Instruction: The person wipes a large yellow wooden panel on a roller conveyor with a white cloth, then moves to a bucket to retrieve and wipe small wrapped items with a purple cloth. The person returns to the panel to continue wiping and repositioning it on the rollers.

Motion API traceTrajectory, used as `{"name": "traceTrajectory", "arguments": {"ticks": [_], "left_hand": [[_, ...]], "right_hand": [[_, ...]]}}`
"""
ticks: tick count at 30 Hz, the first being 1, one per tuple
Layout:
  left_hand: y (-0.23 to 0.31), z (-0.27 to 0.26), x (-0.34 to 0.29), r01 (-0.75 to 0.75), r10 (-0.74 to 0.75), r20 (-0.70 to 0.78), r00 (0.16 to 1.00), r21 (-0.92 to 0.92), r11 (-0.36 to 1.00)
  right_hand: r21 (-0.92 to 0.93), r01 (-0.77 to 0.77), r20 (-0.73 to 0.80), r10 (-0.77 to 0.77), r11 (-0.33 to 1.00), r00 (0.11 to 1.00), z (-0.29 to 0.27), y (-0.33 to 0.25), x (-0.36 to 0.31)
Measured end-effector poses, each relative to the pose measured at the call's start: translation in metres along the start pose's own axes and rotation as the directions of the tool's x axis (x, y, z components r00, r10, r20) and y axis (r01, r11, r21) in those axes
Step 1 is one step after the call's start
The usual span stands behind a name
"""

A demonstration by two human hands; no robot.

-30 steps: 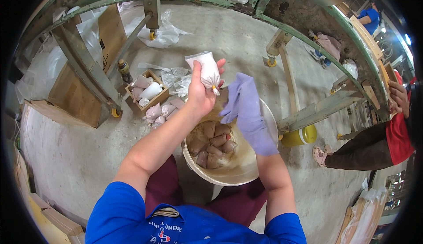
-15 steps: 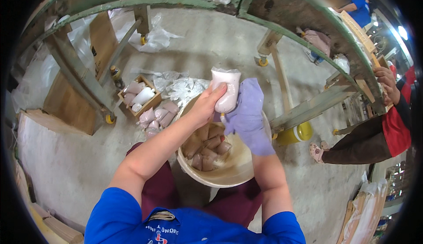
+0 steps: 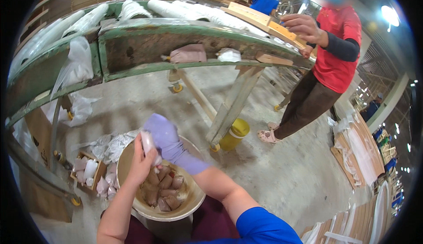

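Note:
My left hand (image 3: 142, 161), bare, is closed round a small clear plastic bag of pale pink paste (image 3: 149, 142), held upright above a round cream tub (image 3: 140, 212). Pressed along the right side of that bag is my right hand (image 3: 166, 139), in a loose purple glove that hides its separate fingers. Several brownish-pink filled bags (image 3: 165, 183) lie in the bottom of the tub between my knees. Left of the tub stand a small wooden box (image 3: 100, 173) with pale bags and a white bottle, and more filled bags (image 3: 105, 185) on the floor.
A long green metal bench (image 3: 136, 46) on castered legs crosses ahead, with white wrapped rolls (image 3: 176, 9) on top. Under it stands a yellow container (image 3: 234, 134). A person in a red shirt (image 3: 337, 54) is at its right end. Wrapped boards (image 3: 359, 151) lie right.
My view has swung right and up, showing the bench top and the person in red. The bag has turned narrower side toward me between my hands and sits lower over the tub.

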State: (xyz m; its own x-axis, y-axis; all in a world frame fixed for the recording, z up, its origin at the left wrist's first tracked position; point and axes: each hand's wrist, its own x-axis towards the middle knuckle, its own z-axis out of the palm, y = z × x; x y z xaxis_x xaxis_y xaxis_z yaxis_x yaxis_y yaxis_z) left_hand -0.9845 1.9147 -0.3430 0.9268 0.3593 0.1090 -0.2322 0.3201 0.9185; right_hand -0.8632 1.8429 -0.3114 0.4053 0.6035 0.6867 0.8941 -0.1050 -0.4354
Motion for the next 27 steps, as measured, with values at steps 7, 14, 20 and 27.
{"name": "traceTrajectory", "arguments": {"ticks": [7,14,20,27], "left_hand": [[0.021,-0.01,0.0,0.103,-0.105,0.03,0.994,0.041,0.994],[0.022,-0.022,0.002,0.113,-0.125,-0.084,0.989,-0.129,0.985],[0.022,-0.028,0.001,0.173,-0.175,-0.051,0.983,-0.036,0.984],[0.029,-0.013,-0.007,-0.123,0.09,0.218,0.972,0.144,0.982]], "right_hand": [[0.51,-0.445,0.241,0.374,0.736,0.896,-0.005,0.014,0.008],[0.065,0.429,0.712,-0.343,0.901,0.613,-0.036,0.01,-0.015],[0.192,0.354,0.843,-0.339,0.915,0.419,-0.109,-0.049,-0.003],[-0.398,-0.07,0.857,0.398,0.915,0.327,-0.108,-0.039,0.004]]}}
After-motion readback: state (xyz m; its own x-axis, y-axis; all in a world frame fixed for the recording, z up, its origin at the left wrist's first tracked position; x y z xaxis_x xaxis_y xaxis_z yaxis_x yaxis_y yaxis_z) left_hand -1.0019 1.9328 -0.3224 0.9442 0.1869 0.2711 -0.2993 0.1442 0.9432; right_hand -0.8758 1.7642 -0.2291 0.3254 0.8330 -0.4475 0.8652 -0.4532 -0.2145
